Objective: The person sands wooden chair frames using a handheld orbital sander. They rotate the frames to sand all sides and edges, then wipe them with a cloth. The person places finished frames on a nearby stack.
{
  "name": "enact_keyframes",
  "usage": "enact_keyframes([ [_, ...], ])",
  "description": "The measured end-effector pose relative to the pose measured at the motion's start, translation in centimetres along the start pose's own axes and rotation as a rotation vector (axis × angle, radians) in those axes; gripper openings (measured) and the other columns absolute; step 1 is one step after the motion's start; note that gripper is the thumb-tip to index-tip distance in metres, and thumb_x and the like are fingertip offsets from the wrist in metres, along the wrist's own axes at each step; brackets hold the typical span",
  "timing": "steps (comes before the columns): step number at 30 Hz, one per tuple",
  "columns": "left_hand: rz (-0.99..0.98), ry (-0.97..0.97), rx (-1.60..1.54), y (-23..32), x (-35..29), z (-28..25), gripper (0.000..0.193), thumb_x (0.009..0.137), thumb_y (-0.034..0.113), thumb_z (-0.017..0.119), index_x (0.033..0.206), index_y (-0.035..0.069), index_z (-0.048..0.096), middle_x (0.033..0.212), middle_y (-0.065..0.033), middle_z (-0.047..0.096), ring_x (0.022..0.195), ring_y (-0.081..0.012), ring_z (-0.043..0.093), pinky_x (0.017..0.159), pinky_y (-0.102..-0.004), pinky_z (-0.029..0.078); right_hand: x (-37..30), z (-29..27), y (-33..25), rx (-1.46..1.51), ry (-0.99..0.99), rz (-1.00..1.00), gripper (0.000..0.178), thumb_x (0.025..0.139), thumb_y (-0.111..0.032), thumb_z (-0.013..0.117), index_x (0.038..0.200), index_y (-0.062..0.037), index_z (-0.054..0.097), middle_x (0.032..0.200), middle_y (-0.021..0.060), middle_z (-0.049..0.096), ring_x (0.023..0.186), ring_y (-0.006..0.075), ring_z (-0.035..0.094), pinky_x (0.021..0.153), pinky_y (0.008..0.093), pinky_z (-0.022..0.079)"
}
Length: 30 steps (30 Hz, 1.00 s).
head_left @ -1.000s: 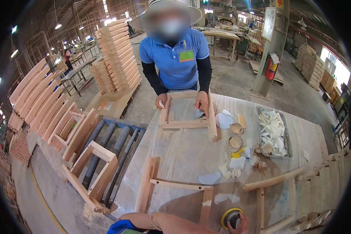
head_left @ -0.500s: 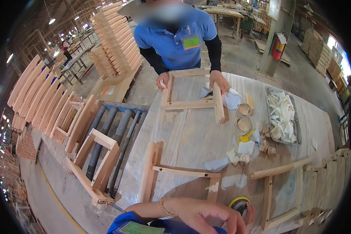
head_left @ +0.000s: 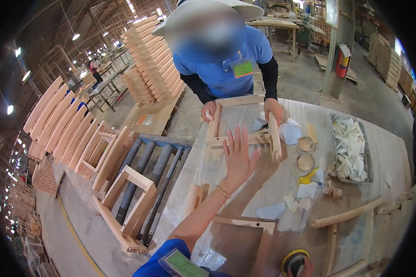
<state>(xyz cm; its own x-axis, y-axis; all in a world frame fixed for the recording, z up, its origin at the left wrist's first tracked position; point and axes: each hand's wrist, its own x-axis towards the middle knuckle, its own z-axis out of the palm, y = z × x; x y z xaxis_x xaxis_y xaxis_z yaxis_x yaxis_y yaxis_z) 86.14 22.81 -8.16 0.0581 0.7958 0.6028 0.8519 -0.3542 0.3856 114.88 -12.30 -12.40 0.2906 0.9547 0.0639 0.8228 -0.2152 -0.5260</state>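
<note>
You are holding the round sander (head_left: 291, 262) at the tabletop's (head_left: 384, 147) near edge, your right grip (head_left: 306, 267) clasping its side, presumably for control. Your left grip (head_left: 239, 159) is hovering empty, outspread, over the tabletop's middle. At its far end a co-worker (head_left: 217, 78) is holding a wooden frame (head_left: 274, 137), seemingly steadying it. Scraps (head_left: 349, 147) are filling a tray (head_left: 368, 166) along its right; conveyor rollers (head_left: 162, 158) are standing left.

Table (head_left: 387, 152): wooden frames (head_left: 265, 247), tray (head_left: 368, 164), round containers (head_left: 305, 162).

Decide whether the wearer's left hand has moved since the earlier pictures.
Yes. Against the roller conveyor, the left hand has moved forward and somewhat left, from the picture's lower edge to about level with it.
</note>
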Motion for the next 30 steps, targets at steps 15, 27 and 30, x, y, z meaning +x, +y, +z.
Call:
enact_keyframes([
  [15, -0.018, -0.037, 0.111, -5.0, 3.0, 8.5, 0.079, 0.1, 0.045, 0.048, 0.157, 0.003, 0.015, 0.16, -0.0281, 0.017, 0.147, -0.0528, 0.01, 0.116, -0.0633, 0.008, -0.1, 1.9, 1.5, -0.051, 0.053, 0.027, 0.066, 0.074, -0.022, 0.088, 0.131, -0.0035, 0.06, 0.122, 0.0223, 0.063, 0.109, 0.0394, 0.06, 0.096, 0.0462, 0.05],
  [27, -0.023, -0.207, 0.189, -7.2, -0.1, 11.9, 0.078, 0.098, 0.048, 0.049, 0.158, 0.008, 0.019, 0.163, -0.0214, 0.016, 0.148, -0.046, 0.015, 0.117, -0.0613, 0.01, 0.0, 1.8, 1.4, -0.02, 0.106, -0.024, 0.065, 0.071, -0.016, 0.089, 0.128, -0.0022, 0.062, 0.121, 0.022, 0.063, 0.107, 0.0392, 0.061, 0.094, 0.0461, 0.051],
  [30, -0.04, -0.298, 0.189, -7.8, -1.0, 12.7, 0.075, 0.098, 0.05, 0.049, 0.158, 0.013, 0.022, 0.163, -0.0178, 0.018, 0.149, -0.0422, 0.017, 0.117, -0.0623, 0.01, -0.1, 1.6, 1.6, -0.046, 0.055, 0.008, 0.065, 0.071, -0.016, 0.089, 0.128, -0.0024, 0.061, 0.121, 0.0221, 0.063, 0.109, 0.0397, 0.06, 0.095, 0.0467, 0.05],
])
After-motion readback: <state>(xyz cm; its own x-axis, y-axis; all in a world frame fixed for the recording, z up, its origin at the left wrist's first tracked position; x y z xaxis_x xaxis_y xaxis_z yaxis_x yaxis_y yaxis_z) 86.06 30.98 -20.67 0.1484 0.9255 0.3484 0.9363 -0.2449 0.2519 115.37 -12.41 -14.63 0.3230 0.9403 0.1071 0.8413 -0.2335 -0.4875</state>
